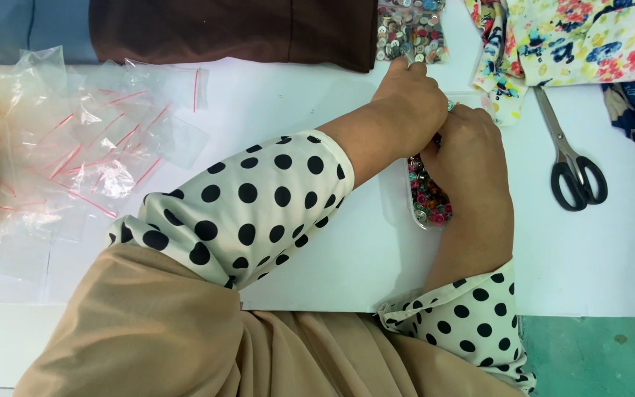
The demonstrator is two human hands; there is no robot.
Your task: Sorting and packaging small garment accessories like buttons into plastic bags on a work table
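Both hands meet over a small clear bag of buttons (429, 200) on the table (332, 250): right hand (472, 169) grasps it, left hand (409, 99) pinches its top, apparently steadying it. Scissors (571, 165) lie right of them.

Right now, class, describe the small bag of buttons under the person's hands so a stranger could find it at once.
Start at the white table and follow both polka-dot sleeves to where the left hand and right hand meet. Beneath them lies the small clear bag of buttons. Unlike the empty red-striped bags piled far left and the larger button bag at the top edge, it is full and partly covered by the hands.
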